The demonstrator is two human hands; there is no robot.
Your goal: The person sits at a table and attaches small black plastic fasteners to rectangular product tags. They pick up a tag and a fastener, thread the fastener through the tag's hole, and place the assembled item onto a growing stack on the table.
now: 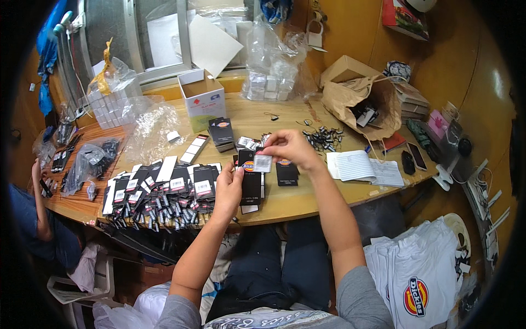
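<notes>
— What's on your feed, left first?
— I see a jumbled heap of tags (164,189), flat printed card, on the smooth wooden worktop (282,203).
— And the left hand (228,189)?
— It's pinching a black card (250,189) by its left side. I'd judge that light, stiff and slick, best held by the edges.
— The right hand (293,151)?
— Fingertips pinch a small square white label (262,164) at the card's upper right; probably thin, so I'd grip a corner. Beyond are tangled black cords (324,139) and a crumpled paper bag (350,107).
</notes>
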